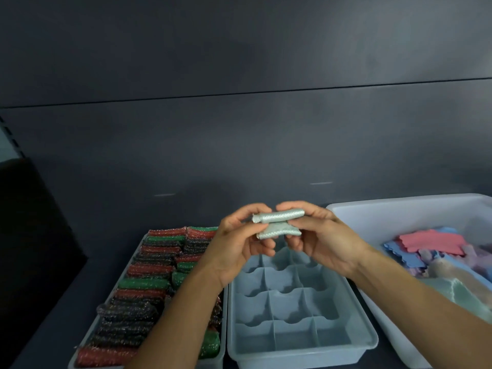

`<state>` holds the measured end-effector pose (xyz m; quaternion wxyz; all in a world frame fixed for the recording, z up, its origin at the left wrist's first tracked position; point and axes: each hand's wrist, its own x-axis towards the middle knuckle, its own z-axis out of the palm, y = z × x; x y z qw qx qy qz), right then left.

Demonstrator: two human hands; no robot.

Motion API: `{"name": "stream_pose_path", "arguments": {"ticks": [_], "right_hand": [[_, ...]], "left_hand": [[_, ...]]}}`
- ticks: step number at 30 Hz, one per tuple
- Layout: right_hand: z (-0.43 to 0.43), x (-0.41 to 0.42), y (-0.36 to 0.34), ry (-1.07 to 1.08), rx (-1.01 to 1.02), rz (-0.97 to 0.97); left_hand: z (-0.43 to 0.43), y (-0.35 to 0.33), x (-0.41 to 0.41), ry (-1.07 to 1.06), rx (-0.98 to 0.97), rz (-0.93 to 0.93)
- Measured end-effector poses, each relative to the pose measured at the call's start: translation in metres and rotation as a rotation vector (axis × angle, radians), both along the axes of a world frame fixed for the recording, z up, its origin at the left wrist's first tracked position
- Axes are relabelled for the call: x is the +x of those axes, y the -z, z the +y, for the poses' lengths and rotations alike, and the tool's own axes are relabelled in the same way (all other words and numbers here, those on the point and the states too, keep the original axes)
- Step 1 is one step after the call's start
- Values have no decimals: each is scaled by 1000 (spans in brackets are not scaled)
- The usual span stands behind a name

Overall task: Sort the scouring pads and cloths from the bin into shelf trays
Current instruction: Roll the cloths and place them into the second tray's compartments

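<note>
**A:** Status?

**B:** Left tray [107,299]: packed with scouring pads [149,284]. Divided tray [292,339], centre: no cloths yet. Left hand [237,235] and right hand [319,235] hold a pale rolled cloth [279,218] above its far end, fingers clamped on it.

**A:** Remaining?

**B:** The coloured cloths [431,242] in the bin [399,217], right (cropped and blurred, so no count possible).

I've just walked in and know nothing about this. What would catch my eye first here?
First, the centre: the left hand and right hand together pinch a pale silvery rolled piece above a grey divided tray. To the left lie packed rows of glittery red, green and black scouring pads. On the right, a white bin holds pink and blue cloths.
</note>
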<state>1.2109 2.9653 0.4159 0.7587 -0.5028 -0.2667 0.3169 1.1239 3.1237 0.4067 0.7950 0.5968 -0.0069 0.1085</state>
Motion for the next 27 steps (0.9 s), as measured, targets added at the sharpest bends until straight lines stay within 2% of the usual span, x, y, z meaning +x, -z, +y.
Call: {"name": "stream_pose_path", "arguments": {"ticks": [3,5,8,10,12,16,19,21,25,27], "right_hand": [[5,14,-3,-43,-61,24],[7,23,-4,-27,-141,-49],[14,35,2,120,-342,-430],[20,44,4,161,-430,-653],[27,59,8,150,-519,-731],[44,84,23,136,-852,-903],[53,96,40,86,-1021,-954],[56,100,50,78,-1109,-1021],[63,103,64,66,-1296,-1241],[68,102,68,39,-1347,-1305]], "left_hand": [[14,-1,13,47,-85,82],[25,0,22,102,-55,126],[38,5,40,57,242,193],[46,8,52,12,367,207],[54,8,62,14,489,187],[60,22,82,-91,890,136],[57,39,91,-166,1063,146],[56,46,94,-162,1209,193],[63,53,99,-98,1687,278],[65,54,99,-24,1841,339]]}}
